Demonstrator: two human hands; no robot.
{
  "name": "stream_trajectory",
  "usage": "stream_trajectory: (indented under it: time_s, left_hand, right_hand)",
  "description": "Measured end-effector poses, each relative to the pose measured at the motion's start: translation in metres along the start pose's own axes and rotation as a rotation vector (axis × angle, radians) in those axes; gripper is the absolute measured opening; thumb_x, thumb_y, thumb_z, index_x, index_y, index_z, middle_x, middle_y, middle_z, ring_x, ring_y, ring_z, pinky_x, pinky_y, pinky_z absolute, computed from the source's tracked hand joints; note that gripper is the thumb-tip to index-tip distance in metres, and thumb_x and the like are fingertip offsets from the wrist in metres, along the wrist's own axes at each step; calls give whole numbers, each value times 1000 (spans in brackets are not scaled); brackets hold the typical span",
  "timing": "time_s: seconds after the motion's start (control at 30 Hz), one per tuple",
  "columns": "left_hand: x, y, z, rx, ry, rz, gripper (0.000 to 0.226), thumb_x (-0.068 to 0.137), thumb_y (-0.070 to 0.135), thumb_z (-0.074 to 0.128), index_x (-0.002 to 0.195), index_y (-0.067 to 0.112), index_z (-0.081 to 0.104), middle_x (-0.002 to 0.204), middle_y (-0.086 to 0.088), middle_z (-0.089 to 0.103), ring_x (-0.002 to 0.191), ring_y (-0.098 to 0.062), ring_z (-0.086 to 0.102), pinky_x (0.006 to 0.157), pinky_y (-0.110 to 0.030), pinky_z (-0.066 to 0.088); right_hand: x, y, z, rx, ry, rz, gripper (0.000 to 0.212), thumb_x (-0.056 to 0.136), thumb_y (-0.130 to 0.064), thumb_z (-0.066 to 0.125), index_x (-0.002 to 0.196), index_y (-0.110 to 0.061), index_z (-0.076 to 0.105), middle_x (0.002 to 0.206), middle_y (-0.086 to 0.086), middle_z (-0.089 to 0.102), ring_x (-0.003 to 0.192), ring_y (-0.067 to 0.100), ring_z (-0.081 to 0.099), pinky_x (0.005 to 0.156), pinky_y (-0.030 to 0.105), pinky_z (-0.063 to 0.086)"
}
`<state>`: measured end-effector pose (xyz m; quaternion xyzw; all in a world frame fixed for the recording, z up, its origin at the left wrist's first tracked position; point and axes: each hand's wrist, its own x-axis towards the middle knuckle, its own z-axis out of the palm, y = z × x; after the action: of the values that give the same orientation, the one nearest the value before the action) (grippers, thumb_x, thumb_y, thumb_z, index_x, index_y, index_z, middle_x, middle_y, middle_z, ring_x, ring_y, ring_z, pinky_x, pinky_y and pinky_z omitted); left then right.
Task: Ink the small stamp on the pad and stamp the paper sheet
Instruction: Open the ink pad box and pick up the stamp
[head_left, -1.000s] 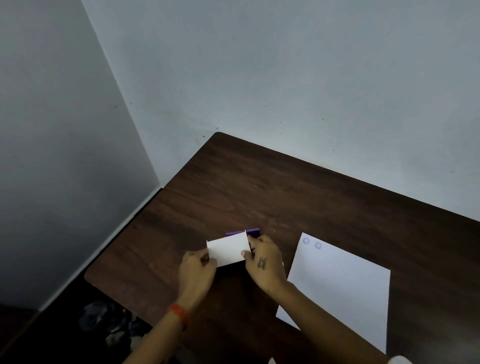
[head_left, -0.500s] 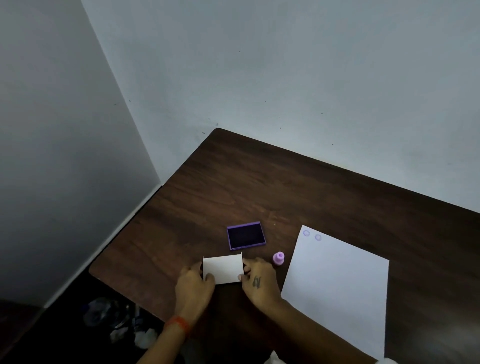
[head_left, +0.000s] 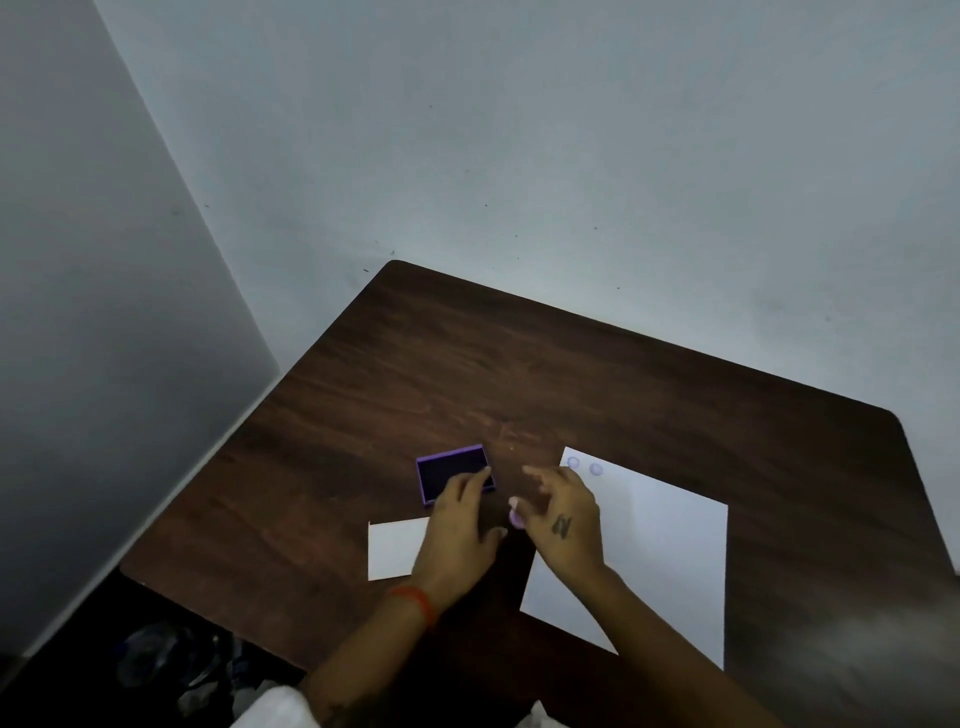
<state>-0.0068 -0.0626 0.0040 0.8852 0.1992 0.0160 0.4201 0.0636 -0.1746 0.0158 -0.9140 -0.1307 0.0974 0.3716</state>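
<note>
White lid (head_left: 397, 550) now set down on table (head_left: 675, 395), pad (head_left: 451, 470) uncovered. Left hand (head_left: 457, 530) released, over pad edge. Right hand (head_left: 563, 519) loose-fingered, reaching small stamp (head_left: 516, 518) beside paper sheet (head_left: 660, 551). Inking next.

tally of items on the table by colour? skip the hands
Purple: 2, ink pad, small stamp
White: 2, paper sheet, small white card
Total: 4
The sheet also carries 2 faint round stamp marks near its far corner, not counted as items.
</note>
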Motion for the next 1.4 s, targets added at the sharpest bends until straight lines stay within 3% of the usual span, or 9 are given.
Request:
stream_trajectory:
  time_s: [0.13, 0.3, 0.43, 0.6, 0.73, 0.83, 1.07, 1.2, 1.4]
  left_hand:
    - [18, 0, 20, 0, -121, -56, 61, 81, 10, 65, 135, 18, 39, 142, -5, 41, 128, -23, 44, 110, -38, 39]
    - [26, -5, 31, 18, -99, -7, 19, 85, 14, 60, 104, 12, 64, 117, -7, 58, 102, -18, 57, 94, -23, 42]
    - [29, -7, 35, 6, -72, 8, 17, 85, 14, 60, 101, 10, 65, 113, -8, 60, 99, -19, 58, 91, -22, 42]
    - [27, -5, 26, -102, -31, 23, 18, 81, 18, 67, 98, 15, 65, 104, -4, 64, 91, -12, 60, 83, -18, 47]
    - [20, 1, 14, -304, 1, 45, 20, 78, 17, 71, 92, 28, 66, 91, 10, 68, 86, -2, 64, 75, -11, 51]
    - [18, 5, 9, -356, -2, 45, 20, 77, 15, 72, 91, 28, 67, 85, 15, 68, 82, 5, 65, 71, -3, 49]
    - [16, 7, 4, -321, 7, 72, 22, 75, 16, 74, 95, 22, 70, 83, 18, 67, 83, 9, 63, 72, -2, 47]
    - [16, 9, 3, -306, 27, 85, 19, 75, 19, 74, 94, 22, 70, 81, 19, 66, 81, 8, 64, 71, -1, 47]
    - [18, 7, 7, -324, 9, 21, 22, 74, 16, 75, 95, 21, 69, 87, 12, 69, 83, 0, 66, 71, -1, 48]
  right_hand:
    - [0, 15, 5, -6, -46, 20, 36, 84, -33, 65, 113, -12, 63, 119, 9, 66, 103, 23, 63, 90, 26, 48]
    - [4, 24, 15, -22, -123, 45, 24, 84, -31, 65, 100, -13, 69, 102, 8, 72, 78, 9, 57, 74, 9, 41]
    - [9, 29, 18, -15, -126, 46, 19, 83, -29, 66, 93, -13, 70, 95, 6, 73, 69, 5, 52, 61, -3, 31]
    - [12, 27, 10, 191, -109, 35, 23, 82, -28, 64, 84, -8, 73, 71, -3, 67, 66, 7, 59, 68, 17, 47]
    - [17, 27, -7, 368, -166, 142, 8, 75, -25, 75, 81, -24, 71, 76, -10, 70, 73, 5, 66, 58, 5, 48]
    - [16, 24, -12, 521, -258, 252, 11, 78, -26, 72, 86, -20, 70, 84, 0, 72, 77, 11, 71, 62, 11, 55]
    - [16, 20, -21, 522, -301, 205, 13, 76, -26, 75, 86, -28, 67, 85, -6, 70, 80, 14, 68, 61, 9, 52]
    - [17, 17, -23, 514, -325, 234, 19, 75, -34, 74, 88, -20, 70, 88, 2, 73, 80, 16, 70, 71, 20, 58]
    - [19, 18, -34, 762, -337, 418, 12, 85, -15, 64, 78, -19, 73, 81, 2, 75, 79, 18, 70, 66, 19, 58]
